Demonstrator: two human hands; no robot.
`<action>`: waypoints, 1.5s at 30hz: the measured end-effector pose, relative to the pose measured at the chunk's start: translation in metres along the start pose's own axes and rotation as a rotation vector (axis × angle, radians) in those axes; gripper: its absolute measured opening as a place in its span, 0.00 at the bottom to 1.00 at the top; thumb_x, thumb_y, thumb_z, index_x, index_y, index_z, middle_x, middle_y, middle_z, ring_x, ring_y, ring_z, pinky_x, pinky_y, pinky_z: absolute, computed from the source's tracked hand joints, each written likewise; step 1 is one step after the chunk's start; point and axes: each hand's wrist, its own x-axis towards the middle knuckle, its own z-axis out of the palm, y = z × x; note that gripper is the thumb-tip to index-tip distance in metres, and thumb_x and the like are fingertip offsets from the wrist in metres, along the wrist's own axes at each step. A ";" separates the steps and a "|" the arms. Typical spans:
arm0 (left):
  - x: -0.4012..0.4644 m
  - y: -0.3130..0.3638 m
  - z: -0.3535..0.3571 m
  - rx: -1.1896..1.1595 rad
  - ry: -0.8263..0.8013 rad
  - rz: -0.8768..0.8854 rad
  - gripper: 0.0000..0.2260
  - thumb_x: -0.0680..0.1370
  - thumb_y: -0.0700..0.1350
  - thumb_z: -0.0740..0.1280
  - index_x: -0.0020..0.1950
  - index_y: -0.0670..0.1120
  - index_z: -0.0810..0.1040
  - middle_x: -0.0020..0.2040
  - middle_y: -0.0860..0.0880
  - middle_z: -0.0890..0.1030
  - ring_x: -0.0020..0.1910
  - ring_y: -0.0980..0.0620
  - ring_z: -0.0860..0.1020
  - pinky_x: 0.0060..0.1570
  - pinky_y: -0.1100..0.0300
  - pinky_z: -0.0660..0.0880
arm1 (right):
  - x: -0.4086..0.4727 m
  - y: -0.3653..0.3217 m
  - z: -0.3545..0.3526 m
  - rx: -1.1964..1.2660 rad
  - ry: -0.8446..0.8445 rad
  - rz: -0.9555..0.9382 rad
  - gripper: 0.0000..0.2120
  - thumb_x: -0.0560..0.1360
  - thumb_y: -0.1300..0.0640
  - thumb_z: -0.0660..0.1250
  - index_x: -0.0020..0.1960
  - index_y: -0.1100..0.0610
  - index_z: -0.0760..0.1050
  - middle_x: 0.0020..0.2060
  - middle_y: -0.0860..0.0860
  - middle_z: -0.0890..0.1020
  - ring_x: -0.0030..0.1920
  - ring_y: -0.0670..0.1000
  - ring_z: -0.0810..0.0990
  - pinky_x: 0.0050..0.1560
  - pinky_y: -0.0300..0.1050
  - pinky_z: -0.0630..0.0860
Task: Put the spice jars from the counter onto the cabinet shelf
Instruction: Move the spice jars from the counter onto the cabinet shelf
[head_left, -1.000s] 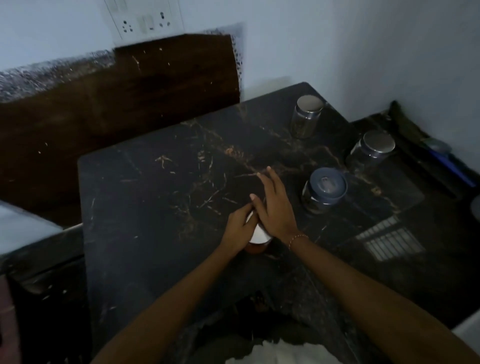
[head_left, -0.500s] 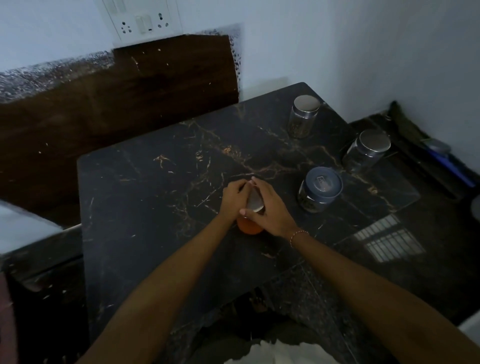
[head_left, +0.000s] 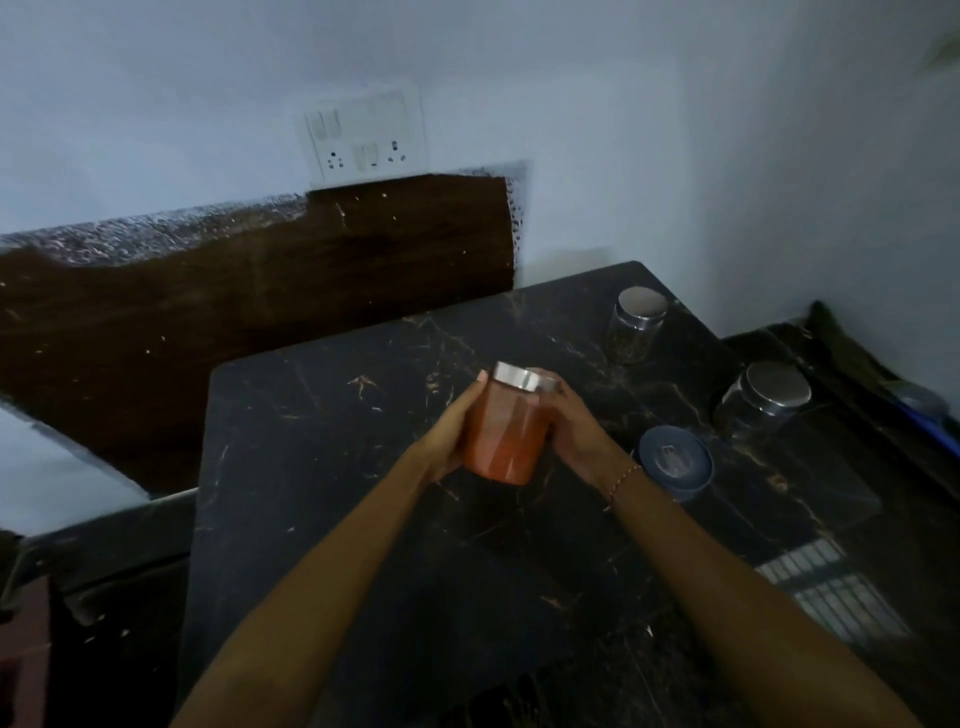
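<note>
Orange spice jar (head_left: 506, 434) with a steel lid bore no readable label; it sat tilted between both palms above the black counter (head_left: 322, 467), left hand (head_left: 449, 436) and right hand (head_left: 574, 428) clasping its sides

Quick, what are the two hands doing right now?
Left hand: holds the orange spice jar by its left side.
Right hand: holds the same jar by its right side.
</note>
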 end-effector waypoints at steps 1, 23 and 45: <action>0.000 0.004 0.000 -0.042 -0.008 0.024 0.29 0.70 0.65 0.57 0.68 0.54 0.65 0.60 0.46 0.75 0.58 0.46 0.76 0.51 0.51 0.75 | 0.004 -0.007 0.005 0.044 -0.005 -0.005 0.31 0.67 0.53 0.66 0.69 0.53 0.63 0.63 0.55 0.72 0.61 0.57 0.73 0.53 0.51 0.75; 0.000 0.066 0.003 0.024 0.152 0.390 0.18 0.80 0.52 0.56 0.68 0.50 0.67 0.66 0.44 0.72 0.59 0.50 0.75 0.54 0.54 0.75 | 0.043 -0.065 0.047 -0.112 0.207 -0.163 0.24 0.77 0.47 0.59 0.70 0.52 0.59 0.62 0.55 0.73 0.54 0.54 0.78 0.50 0.52 0.78; -0.013 0.148 0.004 -0.032 0.105 0.544 0.23 0.76 0.42 0.65 0.70 0.48 0.63 0.61 0.47 0.74 0.59 0.47 0.75 0.54 0.49 0.78 | 0.051 -0.146 0.046 -0.507 -0.013 -0.423 0.29 0.71 0.53 0.70 0.67 0.44 0.60 0.55 0.40 0.71 0.52 0.39 0.73 0.37 0.25 0.75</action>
